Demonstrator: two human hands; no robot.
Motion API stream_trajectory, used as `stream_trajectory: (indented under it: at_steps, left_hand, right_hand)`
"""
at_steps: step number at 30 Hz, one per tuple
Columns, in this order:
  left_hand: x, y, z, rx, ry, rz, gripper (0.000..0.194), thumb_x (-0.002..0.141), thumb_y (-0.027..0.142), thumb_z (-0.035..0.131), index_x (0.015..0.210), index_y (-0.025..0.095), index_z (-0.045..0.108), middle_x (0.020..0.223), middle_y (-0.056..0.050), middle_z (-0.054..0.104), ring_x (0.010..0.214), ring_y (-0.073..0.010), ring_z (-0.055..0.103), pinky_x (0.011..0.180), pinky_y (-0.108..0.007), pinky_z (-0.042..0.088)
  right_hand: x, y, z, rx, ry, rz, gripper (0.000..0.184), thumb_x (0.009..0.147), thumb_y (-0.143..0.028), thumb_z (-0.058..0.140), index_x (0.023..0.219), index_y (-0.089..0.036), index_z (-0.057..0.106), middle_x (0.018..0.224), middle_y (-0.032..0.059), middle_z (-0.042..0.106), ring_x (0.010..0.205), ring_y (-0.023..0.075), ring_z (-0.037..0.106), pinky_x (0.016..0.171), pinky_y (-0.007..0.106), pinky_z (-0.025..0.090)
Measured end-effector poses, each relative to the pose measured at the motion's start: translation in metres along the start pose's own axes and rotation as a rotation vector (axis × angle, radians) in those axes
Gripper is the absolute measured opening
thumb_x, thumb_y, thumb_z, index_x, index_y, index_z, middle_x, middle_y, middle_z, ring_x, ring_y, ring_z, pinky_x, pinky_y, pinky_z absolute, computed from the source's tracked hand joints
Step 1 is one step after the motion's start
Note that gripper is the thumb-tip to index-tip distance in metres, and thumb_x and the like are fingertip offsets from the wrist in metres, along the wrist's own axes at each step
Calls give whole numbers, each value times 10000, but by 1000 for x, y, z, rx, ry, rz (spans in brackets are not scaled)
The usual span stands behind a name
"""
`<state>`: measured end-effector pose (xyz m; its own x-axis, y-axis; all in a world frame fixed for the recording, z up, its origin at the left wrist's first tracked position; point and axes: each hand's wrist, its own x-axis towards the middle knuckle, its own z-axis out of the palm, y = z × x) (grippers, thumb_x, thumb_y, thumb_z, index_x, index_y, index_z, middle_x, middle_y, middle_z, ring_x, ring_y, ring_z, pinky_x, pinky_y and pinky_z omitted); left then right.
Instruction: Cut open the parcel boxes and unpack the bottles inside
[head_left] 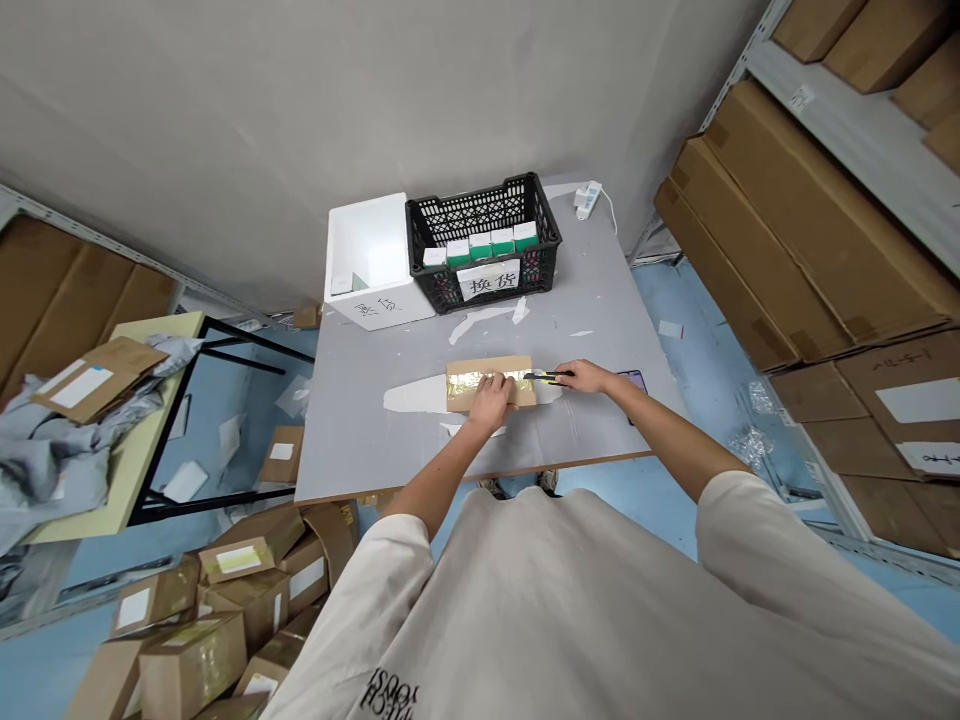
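Cardboard box (459, 385) w/ glossy tape (521, 381) under open L hand (489, 398); R hand (586, 377) gripping yellow-black utility knife (547, 376).

Crate (472, 197) R of foam box (360, 300), both bhd carton (487, 380) on table (352, 420); phone (634, 380) at R

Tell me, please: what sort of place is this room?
It looks like a warehouse room for packing or returns. Metal shelving holds large cardboard cartons, taped parcels lie heaped on the floor, and a black plastic crate carries a sign reading 换货, which means exchange of goods.
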<state>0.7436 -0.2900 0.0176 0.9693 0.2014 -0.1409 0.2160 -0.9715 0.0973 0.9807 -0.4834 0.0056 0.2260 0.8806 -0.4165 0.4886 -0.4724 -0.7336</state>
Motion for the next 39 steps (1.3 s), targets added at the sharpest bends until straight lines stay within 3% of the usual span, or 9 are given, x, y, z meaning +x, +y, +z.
stream_trajectory:
  at_steps: [10, 17, 24, 28, 34, 39]
  left_hand:
    - [-2, 1, -6, -17, -25, -22, 609, 901, 434, 704, 1429, 224, 486, 1351, -161, 569, 1135, -325, 645, 1254, -517, 203]
    - [-3, 3, -8, -15, -21, -24, 576, 904, 424, 704, 1405, 228, 501, 1320, -149, 573, 1144, -320, 640, 1243, -508, 229]
    - [-2, 5, -12, 17, -26, -1, 584, 907, 413, 699, 1420, 219, 499, 1324, -150, 573, 1087, -308, 661, 1258, -515, 182]
    - [-4, 3, -11, -7, -17, -6, 587, 904, 422, 705, 1420, 229, 502, 1328, -152, 570, 1098, -317, 658, 1256, -528, 177]
    - [2, 0, -11, -26, -23, -30, 589, 907, 428, 716, 1421, 250, 490, 1322, -132, 570, 1081, -298, 671, 1251, -521, 193]
    - [6, -5, -14, -81, -40, -1, 650, 878, 433, 746, 1439, 242, 477, 1363, -143, 561, 1227, -338, 597, 1209, -490, 296]
  right_hand:
    - [-14, 12, 27, 348, -43, 60, 438, 906, -623, 597, 1014, -210, 693, 788, 14, 699, 678, 157, 643, 578, 236, 460]
    - [-27, 16, 34, 349, -10, 87, 444, 896, -631, 590, 1004, -214, 696, 738, 1, 679, 662, 162, 632, 597, 249, 470]
    - [-19, -2, 31, 203, 88, 39, 385, 924, -560, 535, 961, -204, 677, 679, -26, 634, 646, 148, 579, 643, 247, 443]
    - [-19, -8, 36, 232, 89, 71, 386, 916, -579, 541, 946, -216, 666, 684, -23, 641, 612, 143, 567, 584, 235, 425]
    - [-48, -4, 59, 358, 11, 129, 449, 896, -655, 561, 995, -229, 664, 718, -16, 653, 588, 139, 565, 511, 222, 416]
    - [-65, 1, 64, 426, 209, 144, 483, 917, -682, 523, 940, -207, 605, 745, 9, 658, 629, 152, 595, 509, 232, 415]
